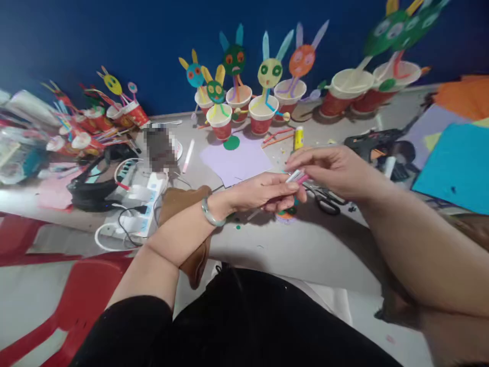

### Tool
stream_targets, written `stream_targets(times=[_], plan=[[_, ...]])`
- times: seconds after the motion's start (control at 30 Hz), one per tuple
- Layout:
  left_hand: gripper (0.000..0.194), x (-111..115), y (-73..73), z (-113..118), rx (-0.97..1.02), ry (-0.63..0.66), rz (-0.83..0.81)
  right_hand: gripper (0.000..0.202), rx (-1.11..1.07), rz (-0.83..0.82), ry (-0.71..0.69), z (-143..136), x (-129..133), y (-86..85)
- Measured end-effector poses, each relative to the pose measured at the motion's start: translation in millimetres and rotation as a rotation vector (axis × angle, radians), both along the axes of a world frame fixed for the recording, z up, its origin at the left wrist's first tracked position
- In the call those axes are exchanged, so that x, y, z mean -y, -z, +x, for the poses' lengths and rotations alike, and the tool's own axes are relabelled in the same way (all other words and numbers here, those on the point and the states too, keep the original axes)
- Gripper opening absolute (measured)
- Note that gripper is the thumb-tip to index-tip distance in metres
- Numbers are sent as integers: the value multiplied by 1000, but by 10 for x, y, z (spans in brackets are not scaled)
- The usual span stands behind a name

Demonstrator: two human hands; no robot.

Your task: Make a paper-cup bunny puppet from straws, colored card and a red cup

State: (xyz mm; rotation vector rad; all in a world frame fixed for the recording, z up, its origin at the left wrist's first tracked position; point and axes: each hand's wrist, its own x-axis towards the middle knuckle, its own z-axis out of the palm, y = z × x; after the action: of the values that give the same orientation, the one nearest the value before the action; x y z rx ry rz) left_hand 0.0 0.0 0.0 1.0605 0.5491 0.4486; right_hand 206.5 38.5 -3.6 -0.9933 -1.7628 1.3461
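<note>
In the middle of the head view, my left hand is closed around a slim white and pink marker, palm partly up. Above its pink end, my right hand has its thumb and fingers pinched together at the marker; exactly what the fingertips grip is hidden. Below my left fingers lies a small round paper piece with orange and purple, partly covered. Black-handled scissors rest just under my right hand. A lilac paper sheet with a green paper disc lies beyond my left hand.
Red paper cups with paper-faced rabbit figures stand along the blue wall. A yellow glue stick is behind my right hand. Left are a white marker, power strip and black bag; right, blue paper and a dark glue gun.
</note>
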Motion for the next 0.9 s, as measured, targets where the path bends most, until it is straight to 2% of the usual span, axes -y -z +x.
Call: stream_targets(times=[0.33, 0.5, 0.7, 0.9], plan=[[29, -6, -84, -7, -93, -10, -65, 14, -2, -40, -60, 36, 0, 13], [29, -13, -53, -18, -84, 10, -59, 18, -44, -47, -79, 35, 0, 4], [38, -20, 7, -47, 27, 75, 18, 28, -44, -58, -194, 55, 1, -16], [41, -14, 24, -53, 31, 91, 15, 36, -83, -62, -288, 79, 26, -1]])
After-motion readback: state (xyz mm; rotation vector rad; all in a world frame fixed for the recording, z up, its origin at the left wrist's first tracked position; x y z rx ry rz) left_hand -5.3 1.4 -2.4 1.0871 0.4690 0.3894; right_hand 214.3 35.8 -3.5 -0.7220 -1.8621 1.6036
